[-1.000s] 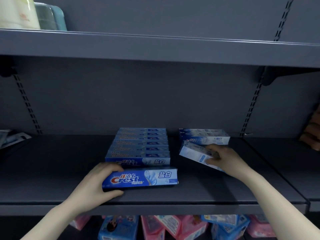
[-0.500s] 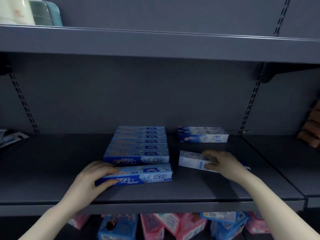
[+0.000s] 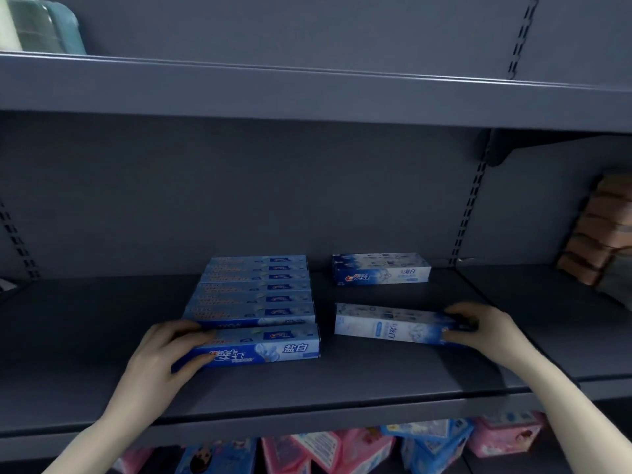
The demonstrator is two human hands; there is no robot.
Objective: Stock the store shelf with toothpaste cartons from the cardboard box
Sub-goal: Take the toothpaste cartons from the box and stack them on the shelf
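Both cartons look light, stiff and slick, best gripped at an end. The left hand curls fingers over the top and thumb under the left end of the front blue carton, lying on the shelf at 6 o'clock of the blue row. The right hand pinches the pale carton at its right end, 6 o'clock of the rear pale carton. Long axes run 9 to 3 o'clock, printed faces forward
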